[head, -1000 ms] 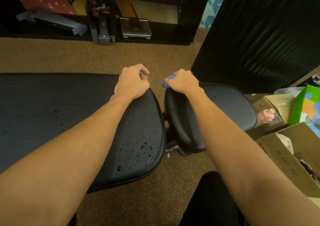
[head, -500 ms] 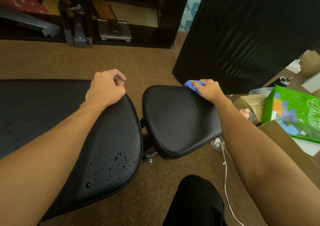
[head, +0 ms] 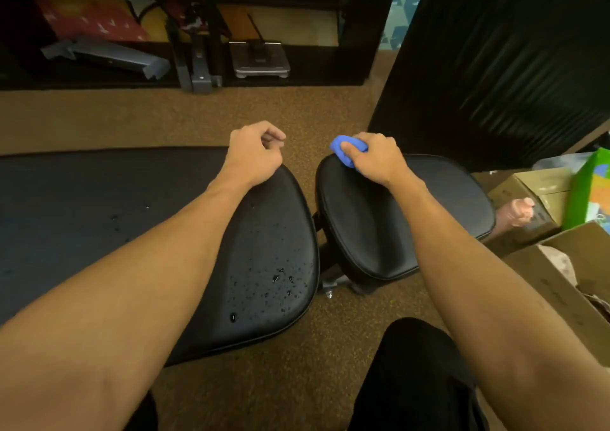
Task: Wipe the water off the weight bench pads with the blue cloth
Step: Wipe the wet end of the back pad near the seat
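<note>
Two hands busy: your right hand [head: 376, 160] clutches the bunched blue cloth [head: 345, 151] at the small black padded seat's [head: 379, 226] eleven o'clock; your left hand [head: 255, 155], loosely curled and empty, braces the droplet-speckled long black back pad [head: 264, 259].

A narrow gap of brown carpet [head: 307, 170] separates the long black padded bench back [head: 264, 239] from the small black seat pad [head: 363, 229]. Open cardboard boxes [head: 561, 285] crowd the seat pad's right side.
</note>
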### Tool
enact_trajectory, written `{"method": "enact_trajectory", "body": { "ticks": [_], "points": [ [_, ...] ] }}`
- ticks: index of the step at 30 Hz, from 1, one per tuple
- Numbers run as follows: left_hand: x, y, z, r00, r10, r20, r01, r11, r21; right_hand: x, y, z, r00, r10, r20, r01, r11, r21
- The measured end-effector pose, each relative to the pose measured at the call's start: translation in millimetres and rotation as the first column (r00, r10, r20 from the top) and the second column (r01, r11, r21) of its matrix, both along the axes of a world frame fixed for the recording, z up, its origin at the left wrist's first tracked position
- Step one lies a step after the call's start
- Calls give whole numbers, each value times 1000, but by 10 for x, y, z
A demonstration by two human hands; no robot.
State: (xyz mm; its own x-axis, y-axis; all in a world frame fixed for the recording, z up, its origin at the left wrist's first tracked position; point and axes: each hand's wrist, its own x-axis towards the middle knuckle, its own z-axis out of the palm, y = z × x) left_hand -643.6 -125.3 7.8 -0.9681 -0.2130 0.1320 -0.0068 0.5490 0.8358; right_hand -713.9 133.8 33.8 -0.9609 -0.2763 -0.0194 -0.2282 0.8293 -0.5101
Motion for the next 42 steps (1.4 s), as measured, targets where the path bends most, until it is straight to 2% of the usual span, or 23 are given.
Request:
{"method": "enact_trajectory", "body": {
  "ticks": [3, 5, 9, 11, 14, 18, 20, 23, 25, 28, 29, 34, 39, 42],
  "points": [
    [14, -92, 123, 997, 44, 62, -50, 994, 101, 308, -188, 31, 998, 30, -56, -42, 975, -217],
    [61, -147, 207, 993, 90, 79, -102, 983, 155, 557, -323, 64, 999, 15, -49, -33, 923, -384],
    [367, -338, 297, 992, 119, 37, -118, 993, -15, 951, -656, 69, 996, 85, -23, -84, 849, -522],
    [576, -509, 322, 989, 140, 42, -131, 979, -158, 1058, -829, 22, 991, 132, 2, -114, 861, -495],
    [798, -806, 396, 974, 206, 93, -153, 905, -397, 1115, -1095, -111, 973, 229, 16, -213, 929, -303],
    [945, -1118, 424, 943, 257, 209, -100, 822, -561, 1070, -1377, -142, 985, 167, 37, -160, 977, -142],
    [984, -1163, 342, 947, 240, 214, -70, 805, -590, 1073, -1421, -128, 982, 188, 3, -187, 978, -94],
    [961, -1124, 257, 947, 230, 226, -38, 776, -629, 1051, -1298, -200, 954, 300, -19, -300, 945, -132],
    [932, -1120, 233, 943, 235, 236, -21, 749, -662, 974, -1221, -245, 965, 262, 1, -258, 951, -172],
    [928, -1132, 217, 942, 237, 237, -13, 732, -681, 825, -1393, -196, 996, 88, 25, -82, 978, -193],
    [928, -1127, 218, 941, 240, 239, -12, 728, -685, 810, -1482, -162, 997, 74, 11, -71, 979, -190],
    [903, -1117, 188, 935, 265, 236, -22, 706, -707, 944, -1436, -177, 954, 298, -43, -301, 939, -164],
    [904, -1114, 174, 934, 274, 229, -32, 703, -711, 776, -1509, -165, 994, 105, 20, -100, 977, -189],
    [897, -1114, 177, 935, 277, 220, -38, 698, -715, 832, -1695, -88, 985, 167, -31, -170, 972, -163]
  ]
}}
